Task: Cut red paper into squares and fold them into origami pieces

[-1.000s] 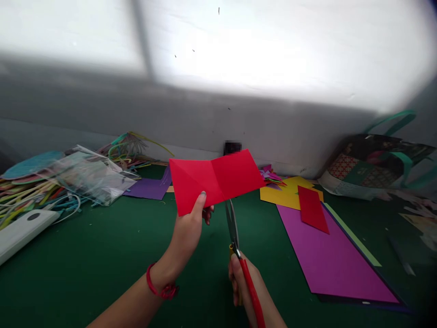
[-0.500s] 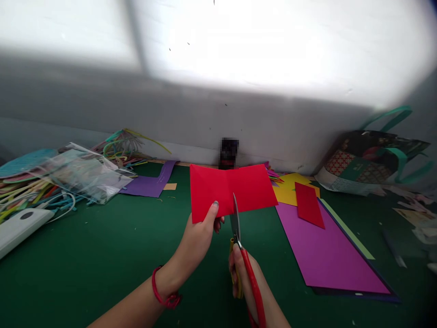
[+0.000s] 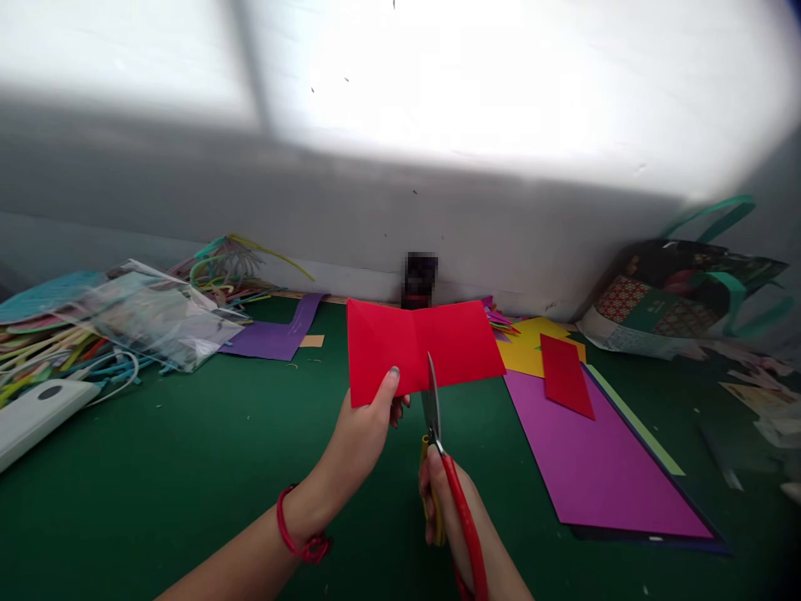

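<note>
A creased red paper sheet (image 3: 454, 342) is held up over the green table (image 3: 238, 467). My left hand (image 3: 369, 434) pinches its lower left part, thumb on the front face and fingers behind. My right hand (image 3: 447, 501) grips scissors (image 3: 466, 530) with red and yellow handles. The blades point up at the sheet's lower edge, near the middle crease, one blade showing in front of the paper. A red band circles my left wrist.
Purple sheets (image 3: 601, 459), a small red piece (image 3: 566, 376) and yellow paper (image 3: 522, 355) lie at right, a patterned bag (image 3: 663, 300) behind. At left are pipe cleaners, a clear plastic bag (image 3: 163, 317), a white device (image 3: 47, 417) and purple paper (image 3: 266, 338).
The red sheet has shifted very slightly to the left with my left hand. My right hand and the scissors look almost unmoved.
</note>
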A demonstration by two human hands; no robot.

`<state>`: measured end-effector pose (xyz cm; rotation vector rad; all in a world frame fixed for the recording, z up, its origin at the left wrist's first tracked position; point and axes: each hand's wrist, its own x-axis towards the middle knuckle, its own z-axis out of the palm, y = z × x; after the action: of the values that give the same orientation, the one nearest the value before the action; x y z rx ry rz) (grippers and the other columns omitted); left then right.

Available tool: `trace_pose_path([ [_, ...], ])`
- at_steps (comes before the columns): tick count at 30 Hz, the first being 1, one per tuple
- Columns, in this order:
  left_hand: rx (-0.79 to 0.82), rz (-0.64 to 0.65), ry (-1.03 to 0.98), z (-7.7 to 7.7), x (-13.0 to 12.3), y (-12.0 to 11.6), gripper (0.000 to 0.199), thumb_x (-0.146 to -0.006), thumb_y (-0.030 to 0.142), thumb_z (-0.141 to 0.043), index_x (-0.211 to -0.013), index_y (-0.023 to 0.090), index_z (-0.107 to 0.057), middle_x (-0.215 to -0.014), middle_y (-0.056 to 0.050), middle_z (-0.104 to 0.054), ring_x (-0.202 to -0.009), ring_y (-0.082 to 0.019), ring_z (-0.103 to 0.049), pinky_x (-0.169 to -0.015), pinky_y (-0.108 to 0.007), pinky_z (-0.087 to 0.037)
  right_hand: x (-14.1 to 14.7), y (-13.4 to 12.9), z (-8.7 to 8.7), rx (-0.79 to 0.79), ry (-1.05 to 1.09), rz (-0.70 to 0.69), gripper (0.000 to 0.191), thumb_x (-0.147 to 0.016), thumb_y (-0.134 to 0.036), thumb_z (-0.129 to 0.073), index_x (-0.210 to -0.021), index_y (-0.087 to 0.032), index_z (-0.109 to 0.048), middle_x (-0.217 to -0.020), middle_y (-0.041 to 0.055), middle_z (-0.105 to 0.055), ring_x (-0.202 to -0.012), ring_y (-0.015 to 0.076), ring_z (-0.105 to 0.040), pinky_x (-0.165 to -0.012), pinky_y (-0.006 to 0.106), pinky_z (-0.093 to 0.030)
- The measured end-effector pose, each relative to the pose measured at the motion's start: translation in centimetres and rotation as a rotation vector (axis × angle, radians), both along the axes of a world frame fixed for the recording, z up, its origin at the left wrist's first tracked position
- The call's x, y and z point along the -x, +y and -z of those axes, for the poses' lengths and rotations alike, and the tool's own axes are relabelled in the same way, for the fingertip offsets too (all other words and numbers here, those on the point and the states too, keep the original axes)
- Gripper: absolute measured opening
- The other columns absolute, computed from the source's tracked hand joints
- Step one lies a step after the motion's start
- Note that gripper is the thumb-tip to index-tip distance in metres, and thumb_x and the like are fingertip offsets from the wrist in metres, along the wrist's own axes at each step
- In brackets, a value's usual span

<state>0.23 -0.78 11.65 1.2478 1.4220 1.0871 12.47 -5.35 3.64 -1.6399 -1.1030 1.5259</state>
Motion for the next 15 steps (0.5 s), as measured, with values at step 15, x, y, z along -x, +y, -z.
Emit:
trace_pose_path([
  [15,0.002,-0.010,0.007,-0.11,-0.02,-0.17,0.043,-0.080,0.045,-0.042,-0.049,0.018,-0.051,-0.054,-0.001,-0.058,-0.053,-0.014,-0.053,-0.054,-0.022,-0.039,0.00,-0.01,-0.16,0.007,-0.008,-0.006,0.060,-0.066,-0.077,-0.032,-0.067,-0.019,-0.046,-0.048,-0.0052,-0.040,-0.036,0.0091,-0.043,-0.031,0.020,-0.040],
])
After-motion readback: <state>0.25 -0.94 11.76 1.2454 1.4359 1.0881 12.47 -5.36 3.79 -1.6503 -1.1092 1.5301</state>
